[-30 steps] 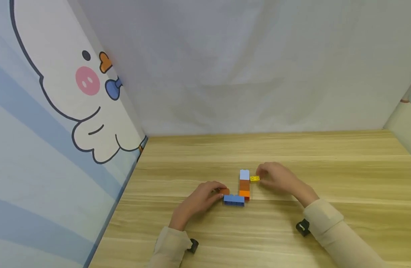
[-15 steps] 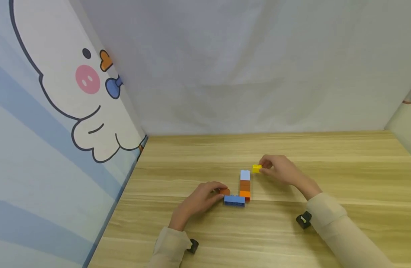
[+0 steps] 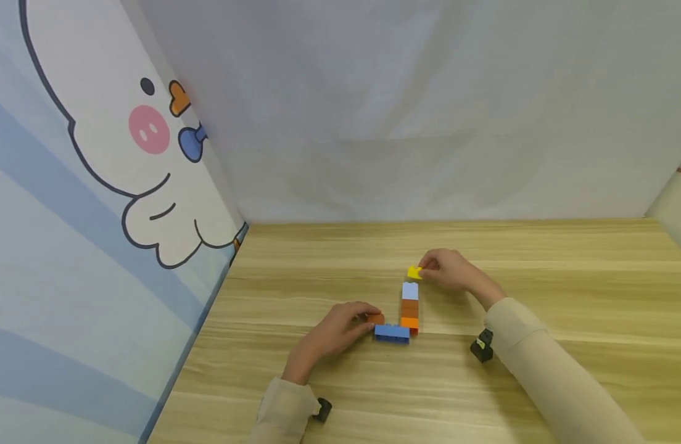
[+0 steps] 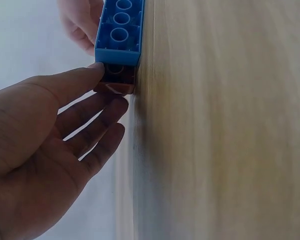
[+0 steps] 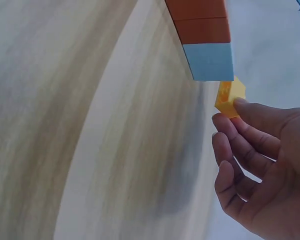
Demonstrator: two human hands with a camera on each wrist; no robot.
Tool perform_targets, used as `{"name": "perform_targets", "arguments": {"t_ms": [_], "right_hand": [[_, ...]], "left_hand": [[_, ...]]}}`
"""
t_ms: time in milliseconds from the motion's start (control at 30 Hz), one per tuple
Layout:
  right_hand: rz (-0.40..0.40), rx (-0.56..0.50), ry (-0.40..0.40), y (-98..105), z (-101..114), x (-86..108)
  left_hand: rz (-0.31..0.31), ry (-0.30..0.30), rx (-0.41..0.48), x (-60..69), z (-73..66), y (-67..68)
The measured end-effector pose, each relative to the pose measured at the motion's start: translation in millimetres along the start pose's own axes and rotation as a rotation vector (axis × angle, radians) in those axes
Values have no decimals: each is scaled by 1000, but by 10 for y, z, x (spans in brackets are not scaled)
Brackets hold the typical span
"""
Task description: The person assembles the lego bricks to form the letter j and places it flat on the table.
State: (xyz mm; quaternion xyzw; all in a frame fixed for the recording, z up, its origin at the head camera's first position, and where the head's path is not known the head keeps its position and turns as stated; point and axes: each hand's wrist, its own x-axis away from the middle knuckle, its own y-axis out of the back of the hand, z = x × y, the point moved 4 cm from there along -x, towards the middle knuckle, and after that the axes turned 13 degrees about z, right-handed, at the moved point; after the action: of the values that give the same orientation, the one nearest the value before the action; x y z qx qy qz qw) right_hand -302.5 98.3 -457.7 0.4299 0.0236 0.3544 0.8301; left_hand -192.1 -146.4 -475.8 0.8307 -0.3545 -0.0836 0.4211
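On the wooden table lies a joined row of toy building bricks: a light blue brick [image 3: 409, 291] at the far end, brown bricks [image 3: 409, 308], then an orange brick [image 3: 409, 323]. A longer blue brick [image 3: 392, 333] lies on its side across the near end, its hollow underside showing in the left wrist view. My left hand [image 3: 340, 327] pinches a brown brick [image 4: 115, 87] at the left end of this row. My right hand [image 3: 450, 269] pinches a small yellow brick [image 3: 414, 272] between thumb and fingers, just beyond the light blue end. In the right wrist view the yellow brick [image 5: 230, 97] partly passes behind the light blue one.
The wooden table [image 3: 540, 277] runs back to a pale grey curtain [image 3: 429, 123]. At the left stands a wall cloth [image 3: 85, 246] with a cartoon animal print.
My right hand has carried the yellow brick from the right side of the light blue brick, away and then left, to beyond its far end. The left hand keeps its hold on the brown brick.
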Motion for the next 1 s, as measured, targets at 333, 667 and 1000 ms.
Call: {"name": "perform_targets", "arguments": {"t_ms": [333, 667, 1000], "right_hand": [[35, -31, -22, -75, -52, -82], [-17, -35, -1, -136, -101, -37], [-41, -32, 16, -166, -98, -2]], "left_hand": [[-6, 4, 8, -7, -11, -13], [6, 21, 31, -23, -14, -24], [9, 12, 74, -21, 16, -39]]}}
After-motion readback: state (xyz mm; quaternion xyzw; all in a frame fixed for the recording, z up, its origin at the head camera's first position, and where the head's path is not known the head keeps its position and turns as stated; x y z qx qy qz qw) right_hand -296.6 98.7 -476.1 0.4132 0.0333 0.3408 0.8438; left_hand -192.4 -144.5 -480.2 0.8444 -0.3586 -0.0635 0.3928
